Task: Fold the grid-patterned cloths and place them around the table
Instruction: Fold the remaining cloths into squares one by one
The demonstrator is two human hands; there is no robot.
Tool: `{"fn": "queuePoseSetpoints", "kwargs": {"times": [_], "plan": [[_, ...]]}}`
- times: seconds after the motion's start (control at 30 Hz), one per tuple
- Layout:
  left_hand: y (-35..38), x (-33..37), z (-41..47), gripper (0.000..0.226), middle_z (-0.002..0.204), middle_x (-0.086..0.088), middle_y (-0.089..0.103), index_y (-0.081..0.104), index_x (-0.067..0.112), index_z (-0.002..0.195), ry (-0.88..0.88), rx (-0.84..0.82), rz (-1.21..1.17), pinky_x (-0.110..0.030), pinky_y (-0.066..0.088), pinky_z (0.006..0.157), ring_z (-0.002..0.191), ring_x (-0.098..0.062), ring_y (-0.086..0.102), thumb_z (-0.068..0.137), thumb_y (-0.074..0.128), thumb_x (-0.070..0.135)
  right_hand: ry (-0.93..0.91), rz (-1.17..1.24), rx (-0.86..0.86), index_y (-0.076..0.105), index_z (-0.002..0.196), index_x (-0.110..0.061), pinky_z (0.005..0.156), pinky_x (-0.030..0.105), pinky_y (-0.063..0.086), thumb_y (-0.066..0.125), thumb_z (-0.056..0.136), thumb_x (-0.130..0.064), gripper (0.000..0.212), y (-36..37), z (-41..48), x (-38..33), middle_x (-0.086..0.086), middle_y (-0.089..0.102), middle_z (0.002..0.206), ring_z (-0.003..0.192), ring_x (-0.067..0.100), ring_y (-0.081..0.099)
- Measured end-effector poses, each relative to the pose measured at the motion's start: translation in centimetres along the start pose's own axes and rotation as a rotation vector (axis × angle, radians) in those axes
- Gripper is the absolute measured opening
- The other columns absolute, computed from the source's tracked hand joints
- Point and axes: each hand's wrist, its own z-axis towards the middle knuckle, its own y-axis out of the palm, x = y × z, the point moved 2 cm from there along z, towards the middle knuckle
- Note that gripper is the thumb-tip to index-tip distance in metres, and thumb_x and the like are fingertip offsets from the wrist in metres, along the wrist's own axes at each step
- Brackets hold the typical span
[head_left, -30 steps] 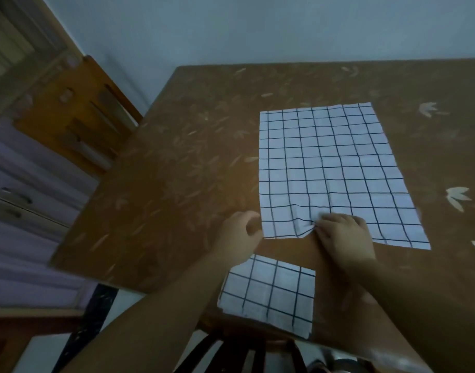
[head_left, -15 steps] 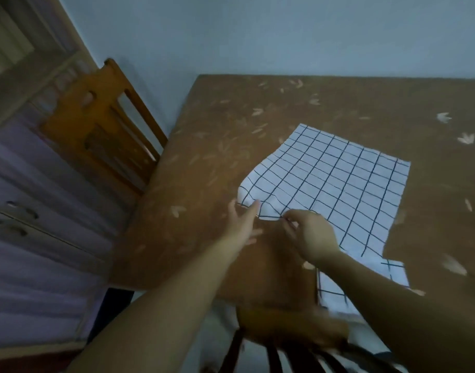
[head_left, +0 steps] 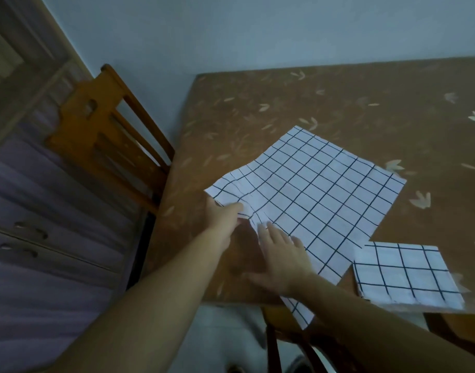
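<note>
A corner of the cloth (head_left: 311,200) is pinched by the left hand (head_left: 222,220), thumb on top, arm stretched forward from lower left. The right hand (head_left: 280,255) is laid palm-down on the cloth's near edge, fingers straight and spread, nothing grasped. The cloth is spread skewed by the near-left corner of the table (head_left: 271,103), rumpled at the pinched corner, one corner hung over the near edge. A folded cloth (head_left: 406,275) is set at the near edge, just beside it on the right. A chair (head_left: 104,135) is seen at the left edge.
</note>
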Motion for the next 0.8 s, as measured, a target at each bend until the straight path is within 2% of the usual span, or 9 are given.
{"fn": "queuePoseSetpoints", "kwargs": {"times": [0.1, 0.17, 0.27, 0.4, 0.5, 0.57, 0.63, 0.7, 0.8], "plan": [[-1.1, 0.8, 0.8, 0.048, 0.103, -0.004, 0.067, 0.053, 0.015, 0.120, -0.004, 0.017, 0.003, -0.035, 0.059, 0.075, 0.093, -0.024, 0.067, 0.079, 0.067, -0.005, 0.075, -0.005, 0.083, 0.050, 0.119, -0.022, 0.101, 0.043, 0.039, 0.049, 0.091, -0.039, 0.033, 0.5, 1.2, -2.2, 0.003, 0.057, 0.121, 0.115, 0.024, 0.055], [-2.4, 2.1, 1.6, 0.051, 0.107, -0.004, 0.066, 0.053, 0.016, 0.123, 0.022, 0.020, 0.014, -0.037, 0.059, 0.079, 0.095, -0.024, 0.067, 0.080, 0.068, -0.004, 0.107, -0.043, 0.068, 0.056, 0.094, -0.023, 0.089, 0.037, 0.047, 0.044, 0.093, -0.020, 0.012, -0.5, 1.8, -2.2, 0.000, 0.064, 0.094, 0.090, 0.020, 0.064], [-4.6, 4.0, 3.9, 0.061, 0.112, -0.002, 0.067, 0.052, 0.024, 0.130, 0.049, 0.030, 0.037, -0.043, 0.058, 0.084, 0.095, -0.025, 0.068, 0.076, 0.072, 0.004, 0.140, -0.123, 0.109, 0.052, 0.080, -0.023, 0.074, 0.030, 0.046, 0.045, 0.092, -0.018, 0.014, -2.4, 2.9, -1.8, -0.005, 0.053, 0.074, 0.070, 0.016, 0.059], [-7.5, 6.3, 6.5, 0.081, 0.122, 0.004, 0.064, 0.047, 0.040, 0.131, 0.107, 0.009, 0.166, -0.048, 0.057, 0.085, 0.103, -0.025, 0.067, 0.057, 0.077, 0.025, 0.269, -0.018, 0.193, 0.057, 0.086, -0.019, 0.069, 0.035, 0.052, 0.050, 0.088, -0.031, 0.013, -4.6, 5.0, -2.3, -0.002, 0.060, 0.084, 0.073, 0.019, 0.059], [-9.7, 8.3, 7.1, 0.087, 0.145, 0.005, 0.047, 0.030, 0.040, 0.147, 0.288, -0.068, 0.368, -0.038, 0.048, 0.098, 0.127, -0.022, 0.051, 0.079, 0.074, 0.010, 0.339, 0.031, 0.290, 0.058, 0.091, -0.021, 0.065, 0.039, 0.056, 0.054, 0.088, -0.029, 0.010, -6.5, 6.0, -2.6, -0.002, 0.063, 0.086, 0.073, 0.019, 0.061], [-10.7, 9.0, 8.0, 0.076, 0.150, 0.001, 0.042, 0.032, 0.034, 0.149, 0.397, -0.209, 0.463, -0.032, 0.046, 0.098, 0.128, -0.021, 0.048, 0.087, 0.066, 0.006, 0.381, 0.051, 0.356, 0.059, 0.091, -0.021, 0.062, 0.036, 0.055, 0.052, 0.088, -0.025, 0.008, -8.0, 6.3, -2.8, -0.001, 0.064, 0.083, 0.070, 0.020, 0.060], [-11.1, 9.6, 7.7, 0.054, 0.145, -0.003, 0.044, 0.046, 0.032, 0.141, 0.442, -0.333, 0.627, -0.034, 0.046, 0.098, 0.122, -0.023, 0.051, 0.091, 0.060, 0.018, 0.396, 0.046, 0.414, 0.057, 0.090, -0.022, 0.058, 0.031, 0.051, 0.049, 0.089, -0.023, 0.008, -9.5, 6.2, -2.9, -0.001, 0.064, 0.080, 0.067, 0.020, 0.058], [-11.5, 10.2, 7.4, 0.052, 0.151, -0.002, 0.031, 0.044, 0.037, 0.140, 0.490, -0.294, 0.944, -0.041, 0.033, 0.110, 0.134, -0.026, 0.034, 0.089, 0.056, 0.038, 0.359, -0.032, 0.436, 0.055, 0.090, -0.023, 0.052, 0.026, 0.042, 0.048, 0.092, -0.023, 0.008, -11.0, 6.0, -3.1, -0.003, 0.062, 0.080, 0.064, 0.019, 0.055], [-10.5, 11.5, 5.9, 0.083, 0.160, 0.007, -0.002, 0.020, 0.041, 0.148, 0.842, -0.189, 1.346, -0.049, 0.000, 0.119, 0.147, -0.021, -0.007, 0.076, 0.057, 0.062, 0.190, -0.279, 0.481, 0.058, 0.087, -0.021, 0.058, 0.029, 0.037, 0.048, 0.094, -0.023, 0.013, -13.1, 5.6, -4.0, -0.003, 0.064, 0.079, 0.064, 0.021, 0.056]]}}
